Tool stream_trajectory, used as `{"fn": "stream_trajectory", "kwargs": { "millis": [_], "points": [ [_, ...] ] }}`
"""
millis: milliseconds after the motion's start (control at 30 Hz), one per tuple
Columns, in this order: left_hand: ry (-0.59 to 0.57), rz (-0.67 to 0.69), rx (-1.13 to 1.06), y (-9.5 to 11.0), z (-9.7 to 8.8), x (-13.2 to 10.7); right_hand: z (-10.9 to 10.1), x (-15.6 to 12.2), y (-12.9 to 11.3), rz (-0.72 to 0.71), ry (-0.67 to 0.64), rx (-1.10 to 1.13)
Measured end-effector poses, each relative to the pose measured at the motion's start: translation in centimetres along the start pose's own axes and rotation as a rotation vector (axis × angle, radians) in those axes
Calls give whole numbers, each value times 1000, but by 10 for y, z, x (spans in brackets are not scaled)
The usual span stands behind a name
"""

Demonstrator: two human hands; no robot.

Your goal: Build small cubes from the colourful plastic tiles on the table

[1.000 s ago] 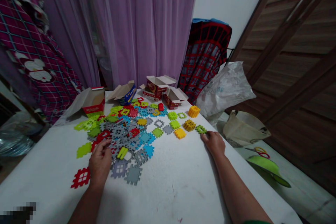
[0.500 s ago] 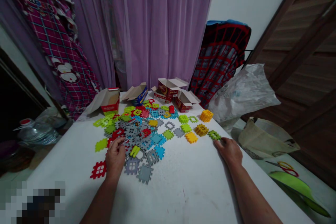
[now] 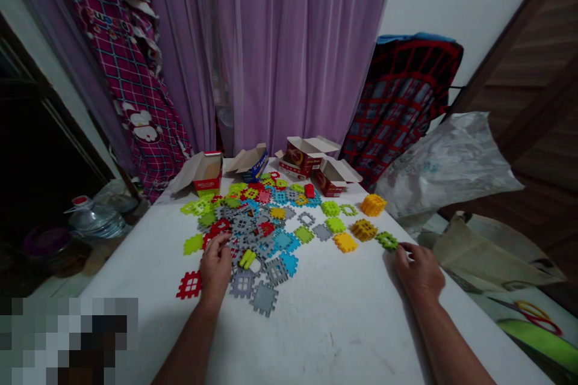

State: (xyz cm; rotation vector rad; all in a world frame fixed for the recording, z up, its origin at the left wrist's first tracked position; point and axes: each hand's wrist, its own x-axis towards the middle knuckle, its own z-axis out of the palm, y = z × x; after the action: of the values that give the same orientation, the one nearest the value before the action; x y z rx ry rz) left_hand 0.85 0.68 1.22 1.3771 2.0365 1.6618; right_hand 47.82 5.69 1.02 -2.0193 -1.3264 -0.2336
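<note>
My left hand (image 3: 217,267) rests at the near left side of a pile of flat plastic interlocking blocks (image 3: 246,222), fingers loosely bent and apart, with nothing visible in them. Beside it lies a red window-shaped block (image 3: 189,284). At the table's right side, my right hand (image 3: 421,269) has its fingertips closed at the right edge of a green interlocking block (image 3: 387,240). The fingers partly hide that contact. Just left of this block are a dark yellow stack (image 3: 363,229), a yellow block (image 3: 345,242) and an orange-yellow stack (image 3: 373,204).
Opened cardboard boxes, among them a red one (image 3: 208,174) and a blue one (image 3: 255,165), line the back of the white table (image 3: 316,337). Green blocks (image 3: 335,225) lie mid-table. Right of the table are a plastic bag (image 3: 445,162) and scissors (image 3: 537,317); at left, a water bottle (image 3: 102,219).
The whole view has shifted, so everything appears further right. My right hand has drawn slightly rightward relative to the yellow stacks, its fingertips now at the green block's right edge. My left hand stays by the pile.
</note>
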Motion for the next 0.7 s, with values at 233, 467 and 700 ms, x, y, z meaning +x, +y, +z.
{"fn": "stream_trajectory", "kwargs": {
  "millis": [233, 467, 700],
  "points": [
    [28, -20, -40, -4, 1, 0, 4, -26, -40, -224, 29, 154],
    [37, -36, -25, -10, 2, 0, 11, -74, -72, -608, -224, 248],
    [48, -16, -62, -9, 1, 1, 33, -81, -96, -788, -308, 231]
  ]
}}
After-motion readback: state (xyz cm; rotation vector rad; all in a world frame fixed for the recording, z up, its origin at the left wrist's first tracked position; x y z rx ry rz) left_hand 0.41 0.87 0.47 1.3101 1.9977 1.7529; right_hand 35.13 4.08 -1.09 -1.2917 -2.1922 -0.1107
